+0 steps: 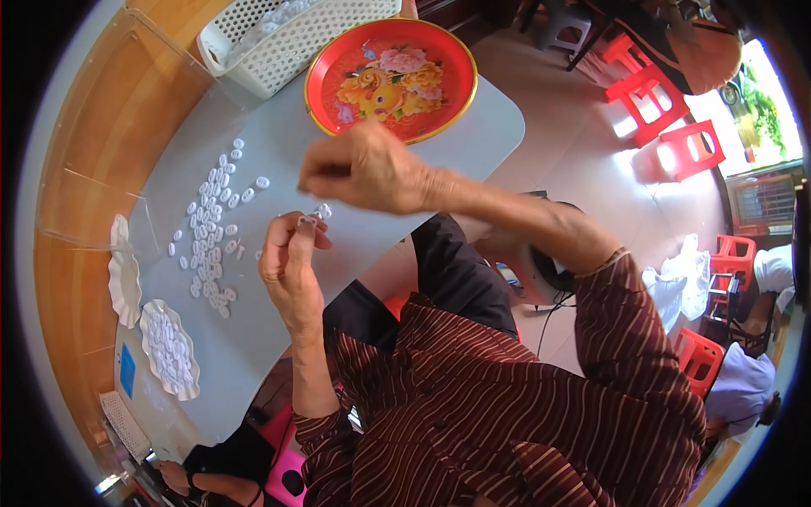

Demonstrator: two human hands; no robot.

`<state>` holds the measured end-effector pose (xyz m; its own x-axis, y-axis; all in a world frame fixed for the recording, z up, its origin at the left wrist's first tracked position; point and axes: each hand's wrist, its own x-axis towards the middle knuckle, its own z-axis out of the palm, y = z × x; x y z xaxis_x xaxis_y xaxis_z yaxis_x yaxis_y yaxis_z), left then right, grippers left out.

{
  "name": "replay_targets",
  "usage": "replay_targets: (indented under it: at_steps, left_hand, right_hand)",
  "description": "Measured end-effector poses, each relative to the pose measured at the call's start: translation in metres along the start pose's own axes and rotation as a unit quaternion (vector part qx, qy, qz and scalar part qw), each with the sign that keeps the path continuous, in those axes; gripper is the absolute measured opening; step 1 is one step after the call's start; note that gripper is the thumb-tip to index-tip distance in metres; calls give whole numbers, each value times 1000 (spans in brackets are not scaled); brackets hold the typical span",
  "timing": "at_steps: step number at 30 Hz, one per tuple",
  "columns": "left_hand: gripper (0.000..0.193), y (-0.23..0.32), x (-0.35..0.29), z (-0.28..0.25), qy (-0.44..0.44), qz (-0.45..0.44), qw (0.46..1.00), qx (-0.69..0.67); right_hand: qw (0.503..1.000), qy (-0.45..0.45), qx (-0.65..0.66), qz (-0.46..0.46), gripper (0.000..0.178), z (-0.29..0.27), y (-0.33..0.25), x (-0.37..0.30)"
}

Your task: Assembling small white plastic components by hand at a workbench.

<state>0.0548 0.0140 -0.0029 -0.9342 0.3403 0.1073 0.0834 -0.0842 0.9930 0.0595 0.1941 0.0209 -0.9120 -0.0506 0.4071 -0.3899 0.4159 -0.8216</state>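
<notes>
My left hand [291, 269] is raised over the near edge of the grey-blue table [279, 160]. Its thumb and fingers pinch a small white plastic piece [323, 211] with rounded ends. Just above it, my right hand [367, 169] is curled with the fingertips drawn together, slightly smeared by motion. Whatever those fingertips may hold is hidden. To the left of my hands, many small white oval pieces [207, 228] lie loose in a long scatter across the tabletop.
A red floral tray [319, 63] and a white perforated basket [279, 72] stand at the far side. Scalloped white dishes sit leftward, one [196, 372] holding small white parts. A clear plastic panel [93, 190] borders the table. Red stools [646, 101] and other people are around.
</notes>
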Motion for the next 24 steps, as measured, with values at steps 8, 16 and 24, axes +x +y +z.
replay_targets:
  at_steps: [8,16,24]
  left_hand:
    - [11,-15,-12,0,-11,7,1000,24]
    - [11,-20,-12,7,-19,1,998,63]
    - [12,-18,-11,6,-15,5,996,89]
  right_hand:
    - [978,-34,-199,-53,9,-63,53,39]
    - [958,-93,-271,-17,12,-51,62,39]
    - [904,-153,-398,30,9,-40,36,43]
